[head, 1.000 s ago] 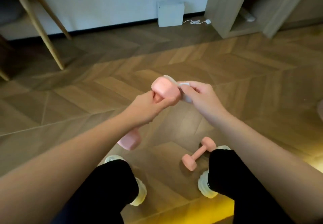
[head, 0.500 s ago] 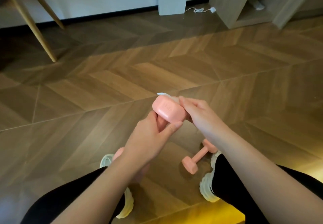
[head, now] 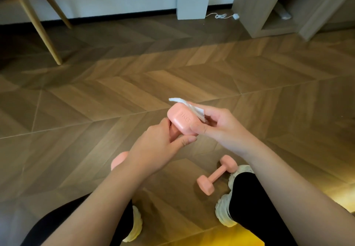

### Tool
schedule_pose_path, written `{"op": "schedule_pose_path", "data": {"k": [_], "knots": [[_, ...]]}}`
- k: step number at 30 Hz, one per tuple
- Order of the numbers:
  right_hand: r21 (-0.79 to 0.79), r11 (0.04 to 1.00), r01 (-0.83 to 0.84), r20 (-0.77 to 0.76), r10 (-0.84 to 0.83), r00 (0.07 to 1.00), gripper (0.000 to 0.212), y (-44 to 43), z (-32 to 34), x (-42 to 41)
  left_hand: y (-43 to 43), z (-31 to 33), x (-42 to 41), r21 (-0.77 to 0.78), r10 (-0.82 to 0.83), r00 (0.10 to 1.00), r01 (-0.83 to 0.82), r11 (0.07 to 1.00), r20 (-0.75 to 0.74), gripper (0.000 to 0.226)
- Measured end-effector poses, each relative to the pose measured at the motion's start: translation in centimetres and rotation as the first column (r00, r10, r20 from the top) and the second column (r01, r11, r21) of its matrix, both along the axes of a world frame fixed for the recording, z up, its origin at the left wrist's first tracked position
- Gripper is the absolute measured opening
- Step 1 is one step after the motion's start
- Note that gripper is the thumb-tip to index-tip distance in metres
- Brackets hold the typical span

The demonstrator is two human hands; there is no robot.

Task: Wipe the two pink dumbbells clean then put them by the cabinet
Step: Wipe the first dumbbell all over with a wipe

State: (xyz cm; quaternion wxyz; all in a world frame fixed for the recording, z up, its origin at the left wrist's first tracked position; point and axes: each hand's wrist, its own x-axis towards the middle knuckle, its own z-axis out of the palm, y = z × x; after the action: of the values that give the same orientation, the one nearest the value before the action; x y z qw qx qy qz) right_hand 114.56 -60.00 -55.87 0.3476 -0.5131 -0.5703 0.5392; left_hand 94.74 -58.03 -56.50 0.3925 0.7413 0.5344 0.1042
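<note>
My left hand grips the handle of a pink dumbbell, held upright above the floor with its upper head facing me; its lower head shows behind my left wrist. My right hand holds a white wipe pressed against the far side of that upper head. The second pink dumbbell lies on the wooden floor between my feet, close to my right shoe. The light wooden cabinet stands at the far right against the wall.
A white box sits by the wall with a white cable beside it. Two slanted wooden furniture legs stand at the far left. My white shoes and black trouser legs fill the bottom of the view.
The camera has tilted down and up slightly. My right hand has shifted the wipe around the dumbbell's upper head, and the wipe now shows more on the far side.
</note>
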Motion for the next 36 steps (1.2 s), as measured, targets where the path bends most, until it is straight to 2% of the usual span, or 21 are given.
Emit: {"op": "schedule_pose_path", "data": {"k": [2,5,7,10,12,15,18,23,27,31,34,36], "knots": [[-0.006,1.0,-0.008,0.03,0.009,1.0,0.047,0.2,-0.3,-0.3,-0.2,-0.6,-0.2,-0.033,0.025,0.999,-0.023,0.999,0.031,0.08],[-0.059,0.991,-0.119,0.108,0.125,0.986,0.058,0.8,0.0,0.0,-0.3,-1.2,-0.2,-0.044,0.01,0.999,-0.007,0.999,0.051,0.08],[-0.031,0.99,-0.136,0.152,0.139,0.979,0.061,1.0,0.3,0.2,-0.2,-1.4,0.0,-0.036,-0.001,0.998,0.003,0.999,0.056,0.081],[0.036,0.997,-0.069,0.118,0.064,0.991,0.045,1.2,0.3,0.4,0.1,-1.6,0.2,-0.026,0.031,0.997,-0.029,0.999,0.077,0.074],[0.01,0.998,-0.059,0.091,0.058,0.994,0.03,1.2,0.2,0.5,0.0,-1.4,0.4,-0.036,0.066,0.988,-0.062,0.997,0.138,0.068],[-0.032,0.996,-0.084,0.075,0.086,0.993,0.038,1.3,0.2,0.4,-0.4,-1.1,0.7,-0.036,0.088,0.981,-0.083,0.996,0.172,0.059],[0.051,0.998,-0.028,0.014,0.027,1.0,0.032,1.1,0.2,0.4,-0.5,-1.1,0.7,-0.008,0.105,0.981,-0.106,0.994,0.164,0.062],[0.02,0.996,-0.087,0.066,0.085,0.994,0.03,1.0,0.1,0.2,-0.6,-1.1,0.5,-0.005,0.09,0.984,-0.091,0.996,0.154,0.065],[0.104,0.994,0.019,0.065,-0.026,0.998,0.037,0.9,0.2,0.0,-0.6,-1.3,0.6,-0.038,0.116,0.982,-0.112,0.993,0.151,0.058],[0.119,0.988,0.097,0.134,-0.113,0.985,0.008,1.1,0.1,-0.1,-0.5,-1.6,1.1,-0.123,0.202,0.964,-0.182,0.976,0.174,0.054],[0.154,0.976,0.154,0.12,-0.174,0.977,0.006,0.8,0.2,-0.5,-0.5,-1.7,1.4,-0.131,0.222,0.96,-0.202,0.971,0.168,0.062],[0.182,0.97,0.162,0.103,-0.183,0.978,0.017,0.6,0.4,-0.7,-0.3,-1.6,1.5,-0.131,0.223,0.961,-0.204,0.97,0.16,0.064]]}}
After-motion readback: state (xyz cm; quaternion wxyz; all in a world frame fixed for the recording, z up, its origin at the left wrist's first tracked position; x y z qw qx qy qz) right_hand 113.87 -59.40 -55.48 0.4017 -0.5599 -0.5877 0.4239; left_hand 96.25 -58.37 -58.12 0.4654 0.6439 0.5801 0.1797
